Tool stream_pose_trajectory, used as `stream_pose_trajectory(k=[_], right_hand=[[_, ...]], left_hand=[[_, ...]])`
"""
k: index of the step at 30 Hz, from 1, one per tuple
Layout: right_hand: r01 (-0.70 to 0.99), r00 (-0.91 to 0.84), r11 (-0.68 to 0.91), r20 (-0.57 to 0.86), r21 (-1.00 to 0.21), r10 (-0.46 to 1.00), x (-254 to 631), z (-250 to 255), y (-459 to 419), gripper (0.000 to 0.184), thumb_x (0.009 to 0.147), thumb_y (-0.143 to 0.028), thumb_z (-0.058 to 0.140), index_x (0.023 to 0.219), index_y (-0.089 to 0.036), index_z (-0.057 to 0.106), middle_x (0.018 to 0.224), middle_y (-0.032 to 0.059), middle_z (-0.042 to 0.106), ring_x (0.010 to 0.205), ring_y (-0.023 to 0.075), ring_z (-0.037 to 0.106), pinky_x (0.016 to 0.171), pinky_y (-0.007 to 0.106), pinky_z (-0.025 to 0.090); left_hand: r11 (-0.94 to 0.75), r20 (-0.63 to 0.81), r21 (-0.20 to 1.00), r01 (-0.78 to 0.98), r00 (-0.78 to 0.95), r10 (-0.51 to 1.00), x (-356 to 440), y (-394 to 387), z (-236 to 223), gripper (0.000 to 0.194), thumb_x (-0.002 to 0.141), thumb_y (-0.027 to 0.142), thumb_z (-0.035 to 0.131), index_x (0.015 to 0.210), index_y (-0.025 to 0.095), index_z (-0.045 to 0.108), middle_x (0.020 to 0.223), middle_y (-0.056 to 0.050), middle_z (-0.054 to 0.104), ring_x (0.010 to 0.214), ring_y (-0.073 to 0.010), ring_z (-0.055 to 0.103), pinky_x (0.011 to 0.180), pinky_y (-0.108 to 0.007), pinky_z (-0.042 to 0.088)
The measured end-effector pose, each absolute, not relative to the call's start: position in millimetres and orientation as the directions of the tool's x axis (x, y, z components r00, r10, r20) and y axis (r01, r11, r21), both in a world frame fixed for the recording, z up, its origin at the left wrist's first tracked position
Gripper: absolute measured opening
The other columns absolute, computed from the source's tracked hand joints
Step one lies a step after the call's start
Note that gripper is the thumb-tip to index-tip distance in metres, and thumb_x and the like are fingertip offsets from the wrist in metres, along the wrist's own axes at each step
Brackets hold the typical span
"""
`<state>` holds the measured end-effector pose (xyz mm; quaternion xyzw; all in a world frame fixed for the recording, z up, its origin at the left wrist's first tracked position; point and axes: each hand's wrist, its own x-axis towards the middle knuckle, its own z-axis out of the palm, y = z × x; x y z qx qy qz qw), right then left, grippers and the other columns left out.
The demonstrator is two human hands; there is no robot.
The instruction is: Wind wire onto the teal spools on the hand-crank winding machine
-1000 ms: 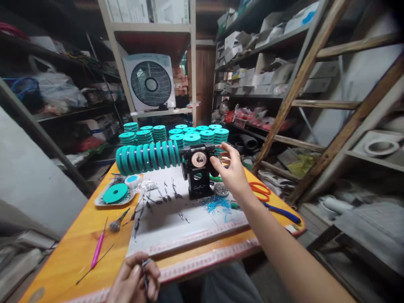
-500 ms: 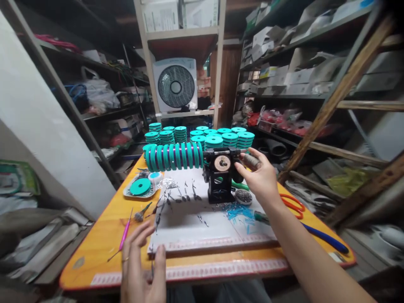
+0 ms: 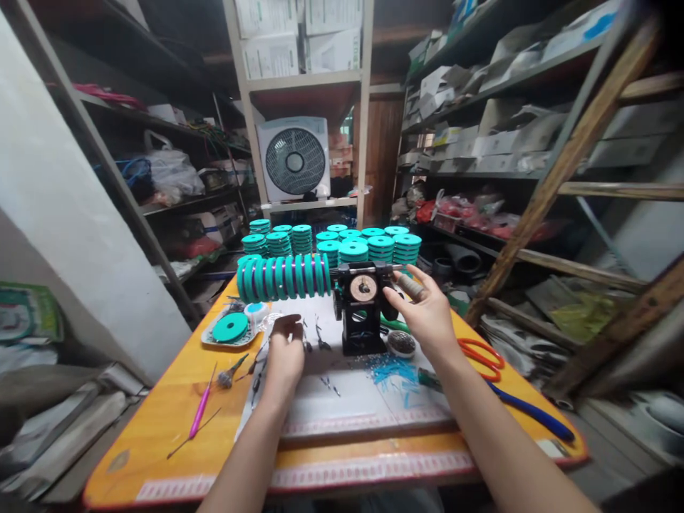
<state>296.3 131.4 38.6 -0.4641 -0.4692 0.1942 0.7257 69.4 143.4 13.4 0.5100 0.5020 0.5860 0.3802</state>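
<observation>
My right hand [image 3: 427, 313] grips the right side of a black hand winder [image 3: 363, 320], thumb and fingers around its knob. A grey banded piece shows among those fingers; I cannot tell whether it is a finger wrap or a handle. A row of turquoise spools [image 3: 283, 278] with purple between them sits on the winder's shaft, to the left. Below them, my left hand [image 3: 287, 349] reaches over the white board [image 3: 315, 410], fingers bent down and closed at small dark line pieces [image 3: 320, 338]. Its fingertips are partly hidden, so what they pinch is unclear.
Stacked turquoise spools [image 3: 353, 251] stand behind. Left lie a tray [image 3: 206, 338] with a spool and a magenta-handled needle tool [image 3: 200, 412]. Right are blue tube bits [image 3: 395, 372], a dish of metal beads [image 3: 400, 343], orange-handled scissors [image 3: 484, 360] and a blue handle [image 3: 534, 412].
My left hand has moved from the board's front left corner forward to the dark pieces, its fingers closing. My right hand stays at the winder. The view has shifted slightly.
</observation>
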Motion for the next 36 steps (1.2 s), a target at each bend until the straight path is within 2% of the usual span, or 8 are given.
stream_pose_trajectory(k=[6, 10, 14, 16, 19, 23, 30, 36], right_hand=[[0.146, 0.444, 0.495, 0.504, -0.856, 0.741, 301, 40, 131, 0.065, 0.069, -0.037, 0.075, 0.123, -0.013, 0.049, 0.119, 0.0173, 0.060, 0.108, 0.0240, 0.059, 0.094, 0.041, 0.046], [0.221, 0.454, 0.507, 0.548, -0.833, 0.703, 290, 47, 105, 0.068, 0.073, -0.036, 0.072, 0.131, -0.019, 0.041, 0.129, 0.0138, 0.053, 0.115, 0.0223, 0.053, 0.098, 0.041, 0.042], [0.395, 0.381, 0.521, 0.651, -0.757, 0.657, 262, 56, 71, 0.038, 0.084, -0.035, 0.061, 0.119, -0.022, 0.055, 0.116, 0.0077, 0.060, 0.103, 0.0199, 0.055, 0.088, 0.034, 0.043], [0.322, 0.257, 0.487, 0.571, -0.812, 0.780, 246, 59, 61, 0.031, 0.087, -0.037, 0.057, 0.112, -0.020, 0.061, 0.098, 0.0062, 0.065, 0.087, 0.0171, 0.058, 0.078, 0.030, 0.044], [0.062, -0.079, 0.271, 0.266, -0.961, 0.961, 223, 59, 59, 0.041, 0.089, -0.044, 0.051, 0.115, -0.014, 0.061, 0.065, 0.0025, 0.062, 0.054, 0.0103, 0.048, 0.052, 0.022, 0.035], [-0.114, -0.393, -0.079, -0.028, -0.990, 0.919, 196, 56, 68, 0.052, 0.086, -0.049, 0.054, 0.120, -0.011, 0.058, 0.042, -0.0057, 0.044, 0.037, 0.0053, 0.036, 0.039, 0.016, 0.015], [-0.250, -0.666, -0.312, -0.071, -0.917, 0.742, 173, 47, 69, 0.036, 0.088, -0.046, 0.051, 0.092, -0.012, 0.058, 0.064, 0.0046, 0.065, 0.027, 0.0023, 0.035, 0.027, 0.013, 0.017], [-0.362, -0.578, -0.446, -0.178, -0.818, 0.796, 164, 35, 67, 0.038, 0.084, -0.050, 0.051, 0.067, -0.018, 0.039, 0.045, -0.0031, 0.054, 0.022, 0.0054, 0.035, 0.022, 0.013, 0.018]], left_hand=[[-0.242, 0.236, 0.969, -0.043, -0.117, 0.965, 56, 96, 29, 0.023, 0.077, 0.036, 0.064, 0.086, 0.015, 0.068, 0.081, -0.004, 0.064, 0.092, -0.0194, 0.055, 0.092, -0.030, 0.037], [-0.221, 0.214, 0.941, -0.258, -0.053, 0.975, 56, 67, 44, 0.029, 0.084, 0.042, 0.054, 0.099, 0.017, 0.062, 0.091, -0.005, 0.066, 0.094, -0.0199, 0.060, 0.092, -0.035, 0.042], [-0.005, 0.093, 0.834, -0.552, 0.132, 0.987, 53, 44, 49, 0.035, 0.091, 0.040, 0.042, 0.119, 0.022, 0.050, 0.096, -0.007, 0.064, 0.068, -0.0176, 0.062, 0.064, -0.033, 0.050], [0.098, 0.011, 0.801, -0.591, 0.179, 0.984, 50, 34, 46, 0.034, 0.092, 0.039, 0.041, 0.119, 0.019, 0.049, 0.092, -0.007, 0.063, 0.058, -0.0128, 0.057, 0.054, -0.026, 0.045], [0.211, -0.109, 0.797, -0.566, 0.209, 0.972, 45, 22, 38, 0.034, 0.091, 0.037, 0.044, 0.115, 0.014, 0.050, 0.087, -0.007, 0.063, 0.050, -0.0089, 0.053, 0.047, -0.022, 0.040], [0.302, -0.178, 0.802, -0.515, 0.276, 0.945, 41, 9, 25, 0.029, 0.092, 0.035, 0.043, 0.106, 0.012, 0.052, 0.087, -0.008, 0.065, 0.045, -0.0086, 0.053, 0.042, -0.020, 0.038], [0.368, -0.170, 0.736, -0.568, 0.372, 0.913, 39, -7, 8, 0.034, 0.096, 0.035, 0.030, 0.087, 0.011, 0.053, 0.057, -0.003, 0.059, 0.040, -0.0100, 0.055, 0.038, -0.017, 0.038], [0.459, -0.160, 0.599, -0.656, 0.463, 0.872, 39, -19, 3, 0.031, 0.092, 0.040, 0.043, 0.081, 0.013, 0.052, 0.056, -0.003, 0.062, 0.039, -0.0100, 0.057, 0.037, -0.015, 0.037]])
